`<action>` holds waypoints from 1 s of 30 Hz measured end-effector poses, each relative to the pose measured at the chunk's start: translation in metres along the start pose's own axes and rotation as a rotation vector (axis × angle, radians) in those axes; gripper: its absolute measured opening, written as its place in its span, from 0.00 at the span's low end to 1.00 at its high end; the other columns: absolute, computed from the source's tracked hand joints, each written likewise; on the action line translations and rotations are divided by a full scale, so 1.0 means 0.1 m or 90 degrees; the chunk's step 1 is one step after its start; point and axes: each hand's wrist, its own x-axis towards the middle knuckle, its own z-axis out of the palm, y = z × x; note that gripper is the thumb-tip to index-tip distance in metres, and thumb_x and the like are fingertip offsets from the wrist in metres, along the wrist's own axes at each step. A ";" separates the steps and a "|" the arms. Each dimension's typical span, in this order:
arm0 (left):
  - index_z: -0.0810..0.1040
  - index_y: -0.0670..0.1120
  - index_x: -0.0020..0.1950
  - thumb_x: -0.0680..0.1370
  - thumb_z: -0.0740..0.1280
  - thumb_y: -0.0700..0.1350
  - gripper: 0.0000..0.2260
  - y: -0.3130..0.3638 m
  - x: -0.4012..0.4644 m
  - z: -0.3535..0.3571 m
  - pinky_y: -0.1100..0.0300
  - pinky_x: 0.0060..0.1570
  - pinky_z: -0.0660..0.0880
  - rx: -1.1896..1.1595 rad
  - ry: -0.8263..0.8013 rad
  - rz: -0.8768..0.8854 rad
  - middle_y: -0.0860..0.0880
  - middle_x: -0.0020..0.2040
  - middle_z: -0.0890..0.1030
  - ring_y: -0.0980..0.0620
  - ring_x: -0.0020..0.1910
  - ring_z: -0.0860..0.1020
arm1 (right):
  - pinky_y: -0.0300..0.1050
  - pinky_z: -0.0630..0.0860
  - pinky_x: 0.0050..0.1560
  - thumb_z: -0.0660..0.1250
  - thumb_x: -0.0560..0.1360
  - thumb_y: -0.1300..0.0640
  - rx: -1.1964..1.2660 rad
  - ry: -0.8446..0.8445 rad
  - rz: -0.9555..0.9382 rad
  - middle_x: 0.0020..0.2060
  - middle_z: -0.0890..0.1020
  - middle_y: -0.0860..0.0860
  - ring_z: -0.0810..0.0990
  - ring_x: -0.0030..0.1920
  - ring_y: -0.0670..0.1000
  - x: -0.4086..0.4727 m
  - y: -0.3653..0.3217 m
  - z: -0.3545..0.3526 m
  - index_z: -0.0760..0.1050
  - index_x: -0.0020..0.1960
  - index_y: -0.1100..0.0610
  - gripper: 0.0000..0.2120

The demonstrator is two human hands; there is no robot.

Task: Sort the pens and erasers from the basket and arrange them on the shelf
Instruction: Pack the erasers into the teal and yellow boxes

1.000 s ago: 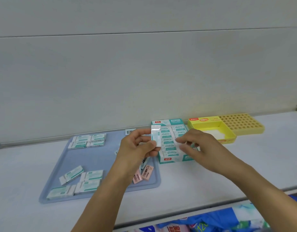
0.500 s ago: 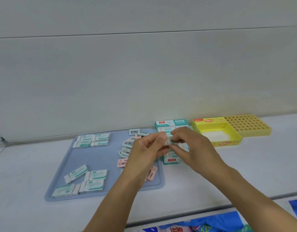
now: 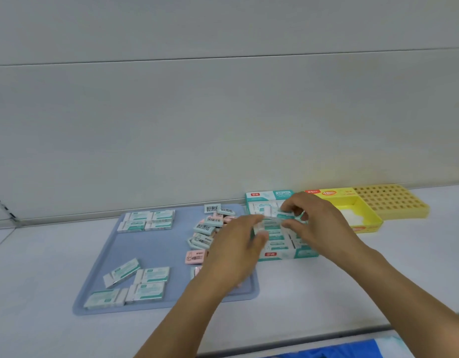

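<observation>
My right hand (image 3: 318, 223) pinches a teal-and-white eraser (image 3: 284, 215) just above the open teal eraser box (image 3: 287, 255), which holds rows of the same erasers. My left hand (image 3: 236, 254) reaches in from the left, blurred. Its fingertips are at the eraser's left end and its thumb is lower, over the box. Whether it grips anything is unclear. Left of the box lies a blue tray (image 3: 158, 249) with a loose pile of teal and pink erasers (image 3: 207, 228) at its right side.
Larger teal erasers lie grouped at the tray's back left (image 3: 148, 219) and front left (image 3: 135, 285). A yellow open box (image 3: 370, 228) and a yellow perforated holder (image 3: 388, 200) stand to the right by the wall. Blue packaging (image 3: 326, 353) shows below the shelf edge.
Both hands have moved right and back, from over the tray's edge to above the teal box. The eraser now lies level in my right hand, and my left hand's fingers have spread.
</observation>
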 end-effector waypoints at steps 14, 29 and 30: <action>0.72 0.50 0.69 0.81 0.58 0.55 0.19 -0.06 0.07 0.07 0.53 0.74 0.45 0.352 -0.080 0.128 0.53 0.70 0.71 0.55 0.73 0.60 | 0.46 0.76 0.46 0.63 0.78 0.58 -0.135 -0.077 -0.007 0.52 0.79 0.50 0.78 0.48 0.50 0.52 0.08 0.42 0.79 0.52 0.52 0.07; 0.70 0.43 0.71 0.80 0.63 0.41 0.18 -1.15 -0.18 -1.25 0.56 0.66 0.64 0.226 0.200 -0.145 0.44 0.70 0.73 0.45 0.68 0.71 | 0.45 0.66 0.57 0.63 0.79 0.51 -0.046 -0.194 -0.212 0.58 0.76 0.50 0.71 0.59 0.51 0.73 -1.02 0.76 0.76 0.62 0.52 0.13; 0.68 0.43 0.73 0.80 0.63 0.42 0.20 -1.28 -0.19 -1.32 0.57 0.67 0.63 0.254 0.166 -0.186 0.44 0.72 0.71 0.45 0.70 0.69 | 0.46 0.67 0.58 0.63 0.79 0.51 -0.037 -0.223 -0.226 0.59 0.76 0.51 0.71 0.60 0.52 0.76 -1.15 0.85 0.75 0.63 0.52 0.14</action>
